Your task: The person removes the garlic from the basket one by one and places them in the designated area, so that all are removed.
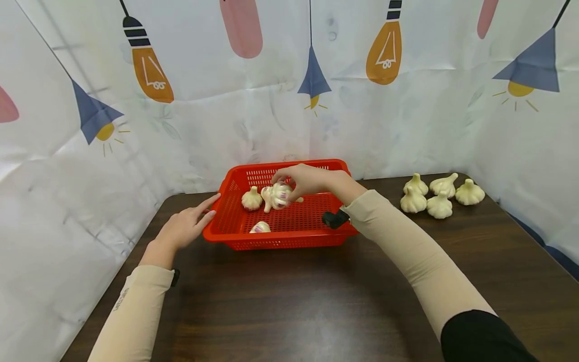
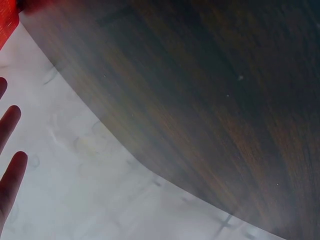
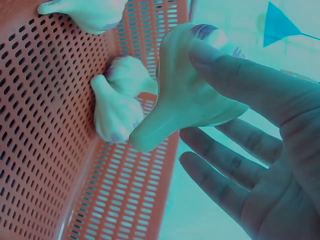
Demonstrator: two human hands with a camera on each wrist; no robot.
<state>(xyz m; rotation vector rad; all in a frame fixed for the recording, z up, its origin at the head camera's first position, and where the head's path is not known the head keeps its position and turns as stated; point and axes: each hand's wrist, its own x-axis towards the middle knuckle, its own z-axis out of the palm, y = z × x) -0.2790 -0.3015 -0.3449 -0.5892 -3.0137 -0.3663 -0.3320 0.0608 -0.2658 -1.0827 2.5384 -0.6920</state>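
Observation:
A red plastic basket (image 1: 289,235) with slotted walls stands toward the back of the dark table. Over its middle, my right hand (image 1: 312,180) pinches a garlic bulb (image 3: 185,90) between thumb and fingers, its stem pointing down and away from the palm in the right wrist view. Other garlic bulbs lie inside: one at the left (image 1: 252,199), one near the front wall (image 1: 260,227), and more partly hidden behind the held bulb. My left hand (image 1: 183,226) is at the basket's left end, fingertips at the rim; in the left wrist view only its extended fingers (image 2: 12,175) show.
Several pale garlic bulbs (image 1: 439,196) sit in a cluster at the table's back right. Wooden tabletop (image 1: 280,296) stretches in front of the basket. A white curtain (image 1: 194,130) printed with lamps hangs close behind and at both sides.

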